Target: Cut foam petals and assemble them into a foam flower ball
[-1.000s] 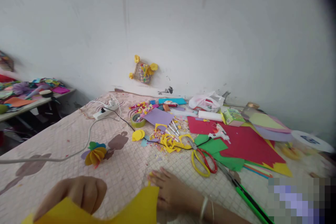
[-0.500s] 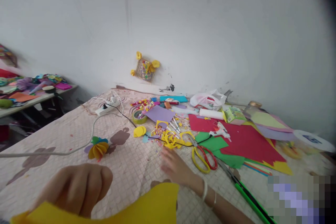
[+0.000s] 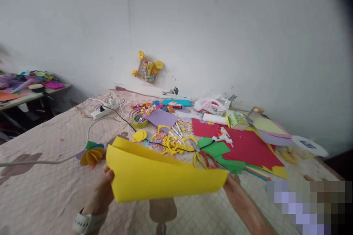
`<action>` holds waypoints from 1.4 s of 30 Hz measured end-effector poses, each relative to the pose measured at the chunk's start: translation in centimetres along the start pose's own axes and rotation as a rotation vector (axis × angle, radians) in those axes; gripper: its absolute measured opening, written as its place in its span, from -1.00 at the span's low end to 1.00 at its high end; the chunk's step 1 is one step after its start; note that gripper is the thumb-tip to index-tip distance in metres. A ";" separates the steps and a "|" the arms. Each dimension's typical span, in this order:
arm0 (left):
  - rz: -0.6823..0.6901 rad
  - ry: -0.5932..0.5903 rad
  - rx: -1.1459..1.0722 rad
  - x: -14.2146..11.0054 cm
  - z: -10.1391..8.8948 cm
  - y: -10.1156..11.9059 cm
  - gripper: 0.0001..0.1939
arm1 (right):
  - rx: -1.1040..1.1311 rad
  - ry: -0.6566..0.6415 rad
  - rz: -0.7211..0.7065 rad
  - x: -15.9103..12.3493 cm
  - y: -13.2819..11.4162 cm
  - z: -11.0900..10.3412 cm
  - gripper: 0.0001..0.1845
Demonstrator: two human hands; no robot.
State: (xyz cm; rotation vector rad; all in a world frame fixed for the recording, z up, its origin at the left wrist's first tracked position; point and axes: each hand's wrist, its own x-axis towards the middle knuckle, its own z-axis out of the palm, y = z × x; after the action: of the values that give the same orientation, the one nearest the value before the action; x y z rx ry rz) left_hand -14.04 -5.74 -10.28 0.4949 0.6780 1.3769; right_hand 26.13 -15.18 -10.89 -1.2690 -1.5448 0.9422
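Observation:
A large yellow paper sheet (image 3: 162, 180), bent over into two layers, is held up above the table between my two hands. My left hand (image 3: 100, 191) grips its left end, thumb at the edge and the other fingers mostly hidden. At the right end my right hand (image 3: 234, 192) holds the sheet, its fingers largely behind the paper. Just beyond the sheet lie scissors (image 3: 208, 159) with red and yellow handles, partly covered by it, and yellow paper scraps (image 3: 172, 145). A multicoloured paper ball (image 3: 92, 154) sits left of the sheet.
A power strip (image 3: 104, 111) trails a white cable (image 3: 88, 136) across the left. Farther right are a glue gun (image 3: 223, 136), red paper (image 3: 248, 150), green sheets (image 3: 215, 148), a plastic bag (image 3: 212, 104) and a tape roll (image 3: 140, 121). A second cluttered table (image 3: 19, 101) stands left.
The yellow sheet has risen from the bottom edge into the middle of view. My right hand has left the table near the scraps and taken the sheet's right end. The view has shifted slightly.

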 end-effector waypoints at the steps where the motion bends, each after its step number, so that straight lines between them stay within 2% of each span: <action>1: -0.048 0.028 0.058 -0.5 0.1 -0.8 -0.46 | -0.014 -0.013 0.027 -0.8 -0.1 -0.3 -0.32; 3: -0.166 0.067 0.216 -1.8 0.2 -2.0 -0.42 | -0.030 -0.007 0.069 -2.3 -0.4 0.1 -0.29; 4: -0.221 0.066 0.305 -2.4 0.1 -2.4 -0.41 | -0.035 0.043 0.106 -2.8 -0.4 0.6 -0.38; 6: -0.266 0.054 0.538 -3.7 -0.4 -2.8 -0.42 | -0.057 0.038 0.167 -3.7 -0.1 2.0 -0.63; 8: -0.129 0.082 0.812 -4.7 -1.4 -2.6 -0.38 | -0.058 -0.021 0.208 -4.4 0.7 3.4 -0.76; 10: 0.117 0.094 1.025 -5.2 -2.7 -2.2 -0.26 | -0.032 -0.045 0.251 -5.0 1.9 4.4 -0.72; 12: 0.286 0.009 1.149 -5.6 -3.9 -1.8 -0.20 | 0.003 -0.012 0.305 -5.4 3.0 5.0 -0.68; 14: 0.353 -0.079 1.235 -6.1 -4.9 -1.6 -0.22 | 0.040 0.047 0.337 -5.6 3.7 5.3 -0.63; 16: 0.317 -0.080 1.308 -6.6 -5.5 -1.6 -0.35 | 0.068 0.097 0.363 -5.5 3.7 5.4 -0.59; 19: 0.127 -0.056 1.349 -7.4 -5.7 -2.0 -0.57 | 0.142 0.085 0.414 -4.9 2.6 5.4 -0.56; 21: 0.049 -0.040 1.319 -7.9 -5.3 -2.3 -0.57 | 0.257 -0.020 0.422 -4.1 1.6 5.3 -0.50; 23: 0.031 0.028 1.280 -8.1 -4.8 -2.9 -0.54 | 0.336 -0.164 0.422 -3.2 1.0 5.2 -0.45; 25: 0.044 0.109 1.241 -8.0 -4.4 -3.5 -0.52 | 0.273 -0.210 0.439 -2.3 0.9 5.3 -0.47; 30: 0.201 0.268 1.131 -6.6 -4.0 -4.6 -0.42 | -0.079 -0.015 0.467 -1.0 2.0 6.5 -0.57; 31: 0.270 0.302 1.171 -6.3 -3.8 -4.6 -0.40 | -0.120 0.009 0.469 -0.9 2.2 6.7 -0.60; 33: 0.494 0.353 1.360 -6.0 -3.0 -4.4 -0.38 | -0.221 0.062 0.471 -0.8 2.5 7.1 -0.65; 34: 0.618 0.332 1.468 -6.0 -2.3 -4.3 -0.42 | -0.270 0.085 0.471 -0.9 2.5 7.2 -0.66; 35: 0.708 0.235 1.558 -6.1 -1.5 -4.3 -0.50 | -0.316 0.103 0.469 -0.9 2.5 7.4 -0.66; 36: 0.765 0.060 1.634 -6.3 -0.4 -4.3 -0.58 | -0.359 0.117 0.467 -1.0 2.6 7.5 -0.66; 37: 0.751 -0.205 1.721 -6.6 0.7 -4.5 -0.60 | -0.399 0.128 0.463 -1.1 2.6 7.6 -0.65; 39: 0.582 -0.682 1.863 -7.1 2.7 -5.2 -0.47 | -0.468 0.142 0.447 -1.3 2.6 7.8 -0.63; 40: 0.479 -0.832 1.905 -7.3 3.5 -5.7 -0.39 | -0.497 0.147 0.437 -1.4 2.7 7.9 -0.63; 42: 0.275 -0.984 1.982 -7.5 4.3 -6.8 -0.25 | -0.543 0.152 0.408 -1.6 2.8 8.1 -0.61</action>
State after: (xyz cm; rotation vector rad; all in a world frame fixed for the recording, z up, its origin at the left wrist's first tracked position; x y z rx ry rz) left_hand -6.58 -13.83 -10.74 2.6217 0.9228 0.0515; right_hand 19.41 -16.41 -16.29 -2.0493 -1.4998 0.6611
